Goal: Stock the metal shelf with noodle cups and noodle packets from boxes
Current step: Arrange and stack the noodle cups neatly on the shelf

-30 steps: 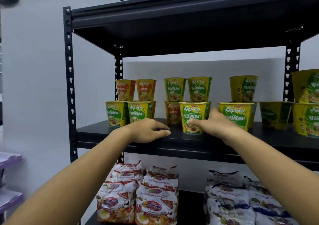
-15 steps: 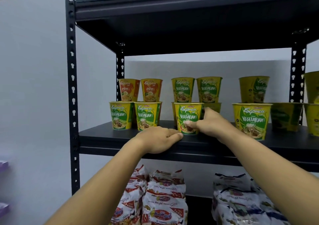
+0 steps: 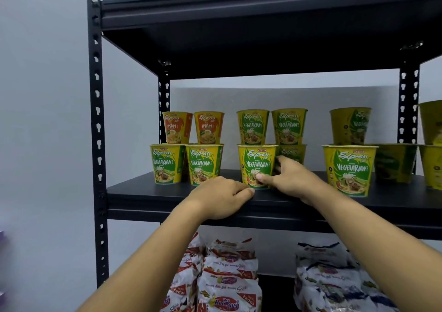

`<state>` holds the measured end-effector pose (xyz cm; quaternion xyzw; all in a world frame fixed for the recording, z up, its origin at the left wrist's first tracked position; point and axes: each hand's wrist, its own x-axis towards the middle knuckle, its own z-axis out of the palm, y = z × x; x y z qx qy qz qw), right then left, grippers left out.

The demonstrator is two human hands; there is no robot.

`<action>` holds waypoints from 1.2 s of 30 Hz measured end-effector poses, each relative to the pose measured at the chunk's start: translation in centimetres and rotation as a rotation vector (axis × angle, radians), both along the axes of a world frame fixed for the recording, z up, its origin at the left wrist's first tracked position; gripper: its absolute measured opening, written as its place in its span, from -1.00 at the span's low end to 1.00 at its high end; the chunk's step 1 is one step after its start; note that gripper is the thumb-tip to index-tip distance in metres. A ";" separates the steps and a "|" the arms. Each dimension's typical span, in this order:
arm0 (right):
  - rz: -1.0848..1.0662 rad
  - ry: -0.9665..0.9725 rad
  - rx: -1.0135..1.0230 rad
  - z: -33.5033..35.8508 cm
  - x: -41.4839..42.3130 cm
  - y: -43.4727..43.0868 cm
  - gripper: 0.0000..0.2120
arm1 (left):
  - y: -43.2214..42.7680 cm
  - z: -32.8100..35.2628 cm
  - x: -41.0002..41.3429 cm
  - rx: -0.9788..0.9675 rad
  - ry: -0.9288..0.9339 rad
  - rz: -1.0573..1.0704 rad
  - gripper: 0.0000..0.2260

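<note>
And the right hand (image 3: 289, 180) had its grip round the vegetarian noodle cup (image 3: 257, 161), thumb on its front, mid-front on the shelf board (image 3: 148, 192); the left hand (image 3: 220, 199) rested on that board's front edge, grip loosely curled, holding nothing; noodle packets (image 3: 227, 278) lay below the board.

Your right hand (image 3: 287, 180) covers the lower right of the cup (image 3: 257, 163) it pinches and much of the cup behind (image 3: 293, 153). Your left hand (image 3: 220, 199) hides its thumb, so any grip on the shelf (image 3: 148, 192) is unclear. Far right of your hands, cups (image 3: 431, 125) are cropped; below your hands, packets (image 3: 227, 285) run off the bottom. Label fine print is unreadable.
</note>
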<state>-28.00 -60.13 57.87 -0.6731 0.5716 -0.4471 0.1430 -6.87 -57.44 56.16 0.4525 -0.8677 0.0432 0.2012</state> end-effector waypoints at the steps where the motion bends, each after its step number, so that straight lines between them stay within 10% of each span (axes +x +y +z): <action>1: 0.000 0.014 0.000 0.0 0.0 0.0 -0.46 | 0.0 0.0 0.0 -0.008 0.013 -0.005 -0.56; 36: -0.107 0.350 0.007 0.2 1.0 0.9 -0.48 | -0.2 -0.5 0.2 -0.094 0.077 -0.041 -0.62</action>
